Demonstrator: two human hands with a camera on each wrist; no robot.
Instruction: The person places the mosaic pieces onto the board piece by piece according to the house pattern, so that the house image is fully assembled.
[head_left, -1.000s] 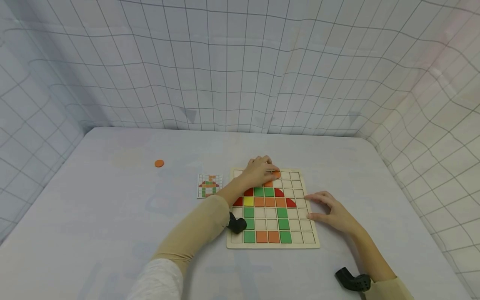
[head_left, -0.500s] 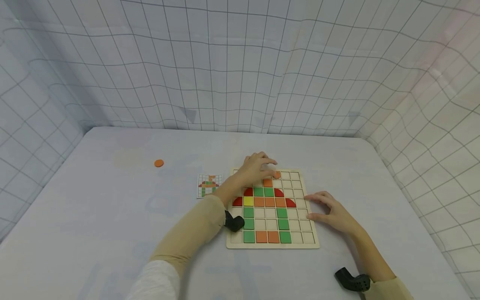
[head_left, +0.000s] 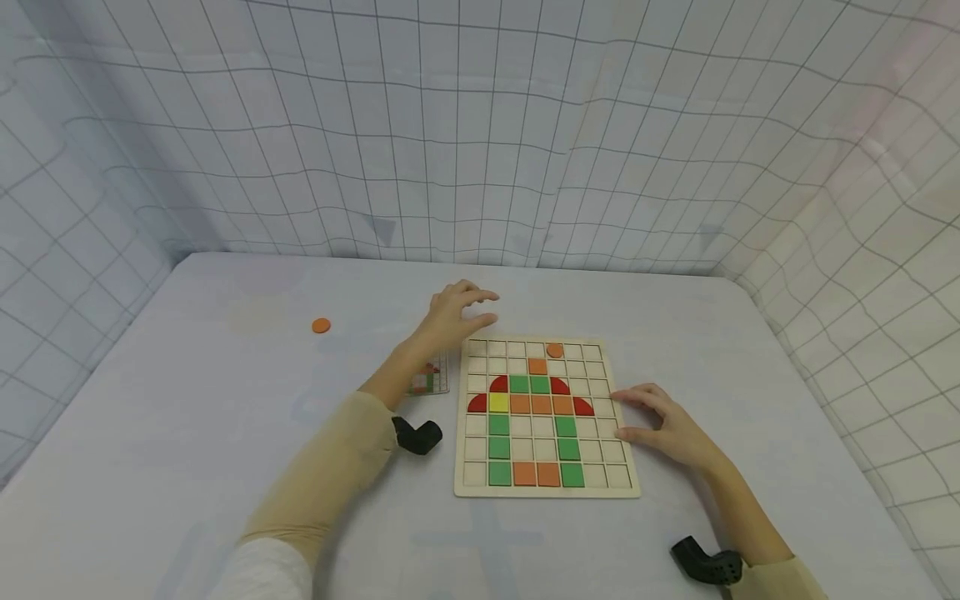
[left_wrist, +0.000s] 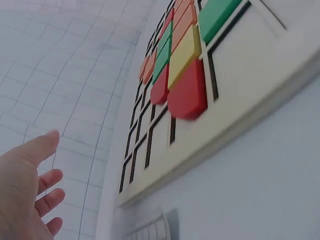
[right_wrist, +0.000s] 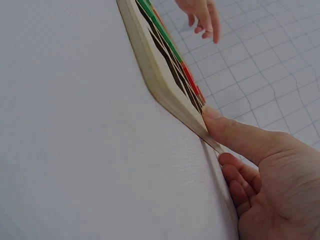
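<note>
A square wooden grid board (head_left: 474, 475) lies flat, with green, orange, yellow and red pieces set in its cells. One orange disc (head_left: 555, 351) lies in the board's top row, just up and right of a lone orange square (head_left: 537, 366). My left hand (head_left: 453, 317) hovers beyond the board's far left corner, thumb and fingers apart and nothing between them. Under the left forearm, a small pattern card (head_left: 437, 379) is partly hidden. My right hand (head_left: 667, 425) rests at the board's right edge, its thumb and fingertips touching the rim a little way apart.
Another orange disc (head_left: 321, 325) lies far left on the white-covered table (head_left: 187, 400). Dark camera mounts sit at the left wrist (head_left: 418, 437) and right wrist (head_left: 707, 561). A grid-patterned white curtain (head_left: 480, 150) hangs behind the table and at both sides.
My left hand has let go of the orange disc in the top row and moved left, off the board, its forearm now covering part of the card. The right hand stays put.
</note>
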